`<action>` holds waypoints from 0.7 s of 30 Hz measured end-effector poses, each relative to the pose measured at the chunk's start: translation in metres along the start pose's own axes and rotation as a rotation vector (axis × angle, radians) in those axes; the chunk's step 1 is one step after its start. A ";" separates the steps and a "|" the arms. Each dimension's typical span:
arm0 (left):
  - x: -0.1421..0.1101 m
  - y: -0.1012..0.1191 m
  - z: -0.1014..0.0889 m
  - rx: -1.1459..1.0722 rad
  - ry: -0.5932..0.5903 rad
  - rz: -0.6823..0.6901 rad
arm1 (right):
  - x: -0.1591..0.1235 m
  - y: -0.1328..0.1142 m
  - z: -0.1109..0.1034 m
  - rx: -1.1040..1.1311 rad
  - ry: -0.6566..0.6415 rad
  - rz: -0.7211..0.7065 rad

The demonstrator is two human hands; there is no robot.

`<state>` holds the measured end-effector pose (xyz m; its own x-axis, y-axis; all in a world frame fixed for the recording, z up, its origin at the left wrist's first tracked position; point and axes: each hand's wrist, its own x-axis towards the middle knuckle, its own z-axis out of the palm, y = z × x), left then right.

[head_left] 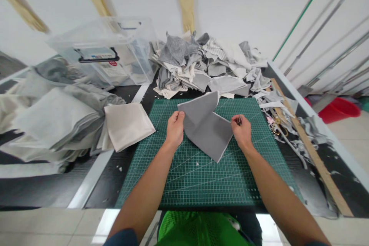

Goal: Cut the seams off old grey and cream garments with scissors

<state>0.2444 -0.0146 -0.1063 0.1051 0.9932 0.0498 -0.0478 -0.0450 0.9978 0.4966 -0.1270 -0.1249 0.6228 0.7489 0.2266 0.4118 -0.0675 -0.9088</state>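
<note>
A folded piece of grey fabric (206, 130) is held up over the green cutting mat (190, 188), its upper flap standing raised. My left hand (175, 127) pinches its left edge between thumb and fingers. At the right corner of the fabric is my right hand (242, 130), closed, with fingertips at the edge. A small dark, shiny metal tool (239, 120) sticks out of that hand; its kind is mostly hidden by the fingers. Left of the mat lies a stack of folded cream fabric (129, 125), its corner reaching onto the mat.
Large fabric piles lie at left (54, 119) and behind the mat (198, 61). A clear plastic box (106, 54) stands back left. On the right are a wooden strip (313, 153), scraps and scissors (277, 127). Yellow gloves (186, 5) hang on the wall; a red basin (340, 110) sits beyond the table.
</note>
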 end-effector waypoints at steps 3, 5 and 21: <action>0.010 -0.008 -0.009 0.017 0.131 -0.107 | -0.005 -0.007 0.005 -0.187 -0.099 -0.208; 0.014 -0.008 -0.017 0.228 0.202 -0.074 | -0.009 -0.011 0.009 -0.239 -0.219 -0.297; -0.027 0.002 0.001 1.209 -0.443 0.335 | -0.016 -0.003 0.003 -0.648 -0.287 -0.151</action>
<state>0.2419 -0.0420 -0.1053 0.5850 0.8072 0.0786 0.7478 -0.5743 0.3332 0.4834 -0.1365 -0.1265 0.3656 0.9184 0.1513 0.8464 -0.2605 -0.4644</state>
